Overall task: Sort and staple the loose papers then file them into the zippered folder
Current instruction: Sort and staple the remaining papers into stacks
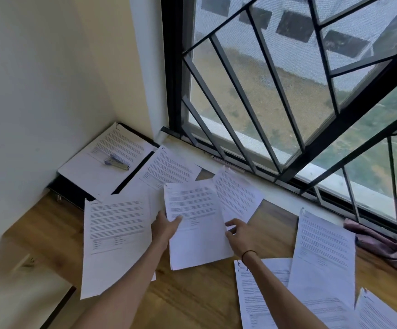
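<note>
Loose white printed paper sheets lie scattered over a brown wood-grain tabletop (197,295) that runs along a black-framed window with slanted metal bars (259,96). The left hand (165,227) grips the left edge of a central printed white sheet (196,224), thumb on top of the page and fingers hidden beneath it. The right hand (241,235) rests at that sheet's right edge with its fingers loosely curled toward the paper; whether it pinches the sheet cannot be told. A thin black band (248,253) circles the right wrist. To the left, a larger printed page (115,243) overhangs the near tabletop edge. More pages fan out behind the central sheet (169,167) and to the near right (323,260). In the far left corner against the cream wall, a black zippered folder (74,189) lies open with white papers (119,148) on it, and a pale lilac and grey stapler (116,162) sits on those papers. A crumpled mauve patterned cloth (382,245) lies at the right, beside the window sill.
</note>
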{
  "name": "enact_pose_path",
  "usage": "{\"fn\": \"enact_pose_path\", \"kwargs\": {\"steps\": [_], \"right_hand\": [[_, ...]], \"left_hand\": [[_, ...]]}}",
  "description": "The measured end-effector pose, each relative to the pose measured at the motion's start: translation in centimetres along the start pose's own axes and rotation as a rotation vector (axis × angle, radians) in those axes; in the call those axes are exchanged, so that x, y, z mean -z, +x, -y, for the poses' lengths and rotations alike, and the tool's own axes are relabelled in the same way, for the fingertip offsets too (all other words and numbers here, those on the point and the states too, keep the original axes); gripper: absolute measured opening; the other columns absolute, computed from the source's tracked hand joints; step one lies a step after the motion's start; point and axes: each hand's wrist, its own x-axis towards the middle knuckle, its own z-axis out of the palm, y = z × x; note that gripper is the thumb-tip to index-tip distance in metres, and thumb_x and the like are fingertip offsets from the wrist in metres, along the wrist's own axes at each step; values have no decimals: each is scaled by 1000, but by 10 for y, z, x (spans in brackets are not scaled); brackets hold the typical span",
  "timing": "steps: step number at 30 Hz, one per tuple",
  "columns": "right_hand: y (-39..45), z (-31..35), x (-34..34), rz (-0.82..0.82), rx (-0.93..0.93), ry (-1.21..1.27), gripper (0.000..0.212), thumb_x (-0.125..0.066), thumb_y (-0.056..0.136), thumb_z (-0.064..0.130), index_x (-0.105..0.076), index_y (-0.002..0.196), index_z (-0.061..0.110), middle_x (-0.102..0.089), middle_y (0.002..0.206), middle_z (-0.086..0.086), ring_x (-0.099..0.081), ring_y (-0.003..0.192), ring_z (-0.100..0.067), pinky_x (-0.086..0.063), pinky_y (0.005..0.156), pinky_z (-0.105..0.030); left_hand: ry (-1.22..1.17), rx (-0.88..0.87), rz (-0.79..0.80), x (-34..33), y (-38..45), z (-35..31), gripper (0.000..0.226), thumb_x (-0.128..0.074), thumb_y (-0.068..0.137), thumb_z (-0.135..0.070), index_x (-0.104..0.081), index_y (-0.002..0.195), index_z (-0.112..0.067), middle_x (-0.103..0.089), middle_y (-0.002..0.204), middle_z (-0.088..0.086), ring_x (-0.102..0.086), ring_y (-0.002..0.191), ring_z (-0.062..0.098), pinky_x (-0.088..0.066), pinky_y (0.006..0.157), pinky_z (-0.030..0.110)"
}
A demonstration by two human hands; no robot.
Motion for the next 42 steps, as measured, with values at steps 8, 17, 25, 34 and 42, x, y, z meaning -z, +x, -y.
{"fn": "enact_pose_path", "kwargs": {"steps": [8, 17, 25, 34, 42], "right_hand": [[3, 10, -7, -20, -42, -86, 24, -56, 100, 19, -64, 122, 17, -70, 103, -2, -65, 92, -21, -53, 79, -33], [5, 20, -13, -40, -18, -353, 25, -50, 96, 11, -69, 111, 9, -69, 115, -9, -65, 103, -27, -45, 74, -29], [0, 5, -14, 36, 53, -369, 38, -63, 91, 19, -51, 126, 12, -62, 117, -8, -62, 102, -26, -53, 79, -35], [-29, -14, -32, 82, 250, -641, 82, -66, 86, 8, -21, 153, 15, -42, 125, -13, -46, 112, -30, -54, 88, -37], [-39, -13, -33, 93, 294, -729, 79, -61, 86, 1, -21, 153, 14, -39, 130, -19, -44, 114, -34, -54, 89, -40]], "left_hand": [[178, -47, -314, 11, -29, -9, 13, -71, 93, -10, -79, 103, -11, -78, 100, 11, -73, 91, 34, -55, 73, 33], [246, -90, -245, 14, -26, -7, 18, -63, 93, 1, -79, 89, -4, -77, 93, 12, -73, 84, 33, -54, 70, 29], [431, -128, -95, 31, -39, 18, 25, -79, 81, -15, -56, 85, -24, -65, 79, -5, -67, 76, 18, -45, 64, 24], [792, -263, 25, 2, -74, 69, 90, -92, 67, -38, -41, 139, -22, -61, 116, 5, -66, 100, 23, -60, 82, 36], [837, -286, -27, -3, -77, 67, 63, -80, 81, -19, -46, 134, -19, -60, 117, 6, -63, 100, 24, -56, 82, 33]]}}
